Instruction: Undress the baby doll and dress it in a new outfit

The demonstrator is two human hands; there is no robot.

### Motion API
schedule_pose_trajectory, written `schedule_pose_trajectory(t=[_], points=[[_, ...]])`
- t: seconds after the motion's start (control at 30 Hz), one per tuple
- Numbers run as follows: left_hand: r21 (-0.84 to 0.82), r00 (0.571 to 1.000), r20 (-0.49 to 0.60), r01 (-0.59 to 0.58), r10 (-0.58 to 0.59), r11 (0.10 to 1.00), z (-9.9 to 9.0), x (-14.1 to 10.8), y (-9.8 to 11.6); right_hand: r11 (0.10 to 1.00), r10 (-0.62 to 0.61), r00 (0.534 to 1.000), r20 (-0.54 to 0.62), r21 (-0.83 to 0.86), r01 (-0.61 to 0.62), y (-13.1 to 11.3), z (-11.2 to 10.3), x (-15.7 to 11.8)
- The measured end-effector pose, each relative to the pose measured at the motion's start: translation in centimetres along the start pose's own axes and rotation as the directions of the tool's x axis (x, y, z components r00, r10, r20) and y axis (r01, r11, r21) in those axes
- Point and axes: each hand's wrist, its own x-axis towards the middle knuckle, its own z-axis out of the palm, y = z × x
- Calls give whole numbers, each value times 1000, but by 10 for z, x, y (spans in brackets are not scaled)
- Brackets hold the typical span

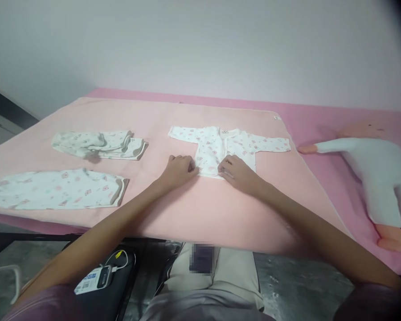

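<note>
A white baby shirt (209,147) with a small pink print lies spread on the light pink cloth (187,214), both sleeves stretched out sideways. My left hand (180,170) is closed, its fingertips pinching the hem at the lower left corner. Nearer the middle of the hem, my right hand (237,173) has its fingers curled on the fabric close to the front opening. The right hand covers part of the shirt's lower right half.
Folded printed baby clothes (113,145) lie at the left, with printed baby trousers (60,189) nearer the front edge. A white stuffed doll (374,174) lies at the right on pink bedding (307,133). Below the edge, a dark chair (120,285) holds a small device (104,277) with a cable.
</note>
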Motion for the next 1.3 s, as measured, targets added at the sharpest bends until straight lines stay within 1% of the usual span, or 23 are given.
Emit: schedule_pose_trajectory(t=[0.1, 0.17, 0.23, 0.3, 0.37, 0.4, 0.47, 0.53, 0.57, 0.6, 0.67, 0.73, 0.77, 0.83, 0.87, 0.9, 0.97, 1.03, 1.1, 1.17, 1.2, 1.27, 1.3], points=[[16, 998, 52, 40, -41, 999, -9, -4, -1, 999, -14, 998, 58, 35, 12, -5, -8, -3], [34, 998, 33, 49, -50, 998, -12, -6, -3, 998, -11, 998, 64, 56, 8, -6, -12, -7], [54, 1000, -22, 15, -14, 998, -12, -4, -4, 998, 1, 1000, 26, 68, -2, -2, -14, -7], [67, 994, -87, -65, 71, 996, -10, 7, -1, 998, 28, 998, -52, 59, -25, 9, -13, -2], [56, 970, -137, -194, 200, 979, -5, 28, 5, 997, 71, 991, -111, 34, -67, 24, -10, 8], [43, 954, -142, -261, 265, 964, -2, 41, 8, 995, 94, 990, -108, 21, -93, 31, -9, 14], [23, 931, -100, -350, 350, 937, 5, 72, 15, 990, 141, 989, -34, 0, -142, 43, -8, 25], [38, 938, -4, -346, 347, 937, 12, 102, 18, 987, 159, 986, 57, -10, -159, 51, -11, 31], [58, 945, 43, -326, 324, 944, 15, 116, 18, 988, 152, 986, 70, -13, -152, 54, -14, 31], [78, 951, 83, -306, 299, 949, 17, 127, 17, 990, 141, 988, 58, -15, -141, 58, -20, 29], [102, 956, 136, -276, 262, 956, 20, 143, 14, 989, 146, 989, -31, -31, -147, 70, -36, 18], [98, 956, 157, -266, 249, 959, 22, 153, 10, 970, 223, 962, -160, -67, -236, 92, -56, 2], [92, 954, 162, -271, 254, 958, 23, 156, 8, 946, 285, 931, -229, -89, -312, 107, -67, -7], [75, 946, 159, -298, 283, 952, 23, 160, 3, 869, 421, 846, -326, -123, -480, 141, -86, -24], [69, 945, 142, -308, 296, 949, 22, 162, -2, 822, 485, 803, -346, -133, -554, 159, -95, -31], [66, 949, 107, -304, 296, 950, 20, 164, -8, 784, 533, 775, -340, -148, -603, 175, -102, -37], [71, 973, -8, -231, 232, 970, 10, 167, -26, 732, 598, 748, -287, -184, -656, 200, -115, -44], [78, 989, -134, -59, 69, 995, -6, 168, -49, 691, 660, 720, -215, -203, -694, 214, -126, -47], [65, 973, -203, 122, -107, 990, -27, 165, -73, 631, 732, 664, -154, -218, -745, 218, -138, -51], [-7, 957, -187, 227, -224, 974, -50, 160, -92, 598, 777, 623, -96, -201, -776, 217, -151, -56], [-53, 954, -155, 253, -258, 966, -61, 157, -97, 602, 785, 616, -62, -155, -783, 215, -157, -57], [-127, 953, -82, 279, -291, 952, -79, 151, -102, 634, 773, 634, -17, 6, -773, 206, -165, -56], [-149, 952, -59, 288, -299, 946, -87, 148, -101, 655, 755, 652, -65, 63, -753, 200, -166, -50]])
